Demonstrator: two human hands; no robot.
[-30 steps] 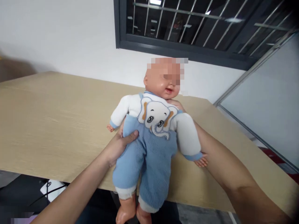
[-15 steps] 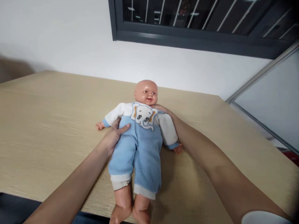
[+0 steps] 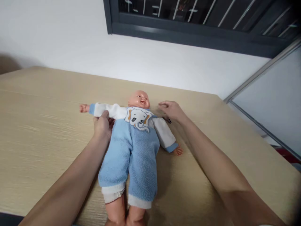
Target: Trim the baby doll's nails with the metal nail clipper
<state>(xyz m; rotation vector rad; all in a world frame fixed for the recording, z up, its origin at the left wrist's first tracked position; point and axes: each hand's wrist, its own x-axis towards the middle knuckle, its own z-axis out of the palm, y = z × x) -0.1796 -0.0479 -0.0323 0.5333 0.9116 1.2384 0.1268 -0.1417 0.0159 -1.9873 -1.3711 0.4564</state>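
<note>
A baby doll point(image 3: 131, 150) in a blue and white outfit with an elephant face on the chest lies on its back, its head towards the wall. My left hand point(image 3: 102, 124) holds it under the sleeve at the picture's left, thumb up against the white cloth and fingers partly hidden by the doll's side. That sleeved arm points out sideways. My right hand point(image 3: 171, 110) is off the doll, just right of its head, fingers loosely stretched and nothing visible in them. A small dark thing point(image 3: 167, 119) shows below that hand; its kind is unclear.
The doll lies on a light wooden table point(image 3: 47, 150). Behind the table stands a white wall point(image 3: 70, 53) with a dark-framed window point(image 3: 188, 40). A metal-framed panel point(image 3: 265, 125) runs along the right, with something red point(image 3: 285, 154) beyond it.
The doll's head and upper body have sunk back onto the table. My right hand has left the doll's neck. My left hand has moved from its side to the sleeve, and that arm is raised outward.
</note>
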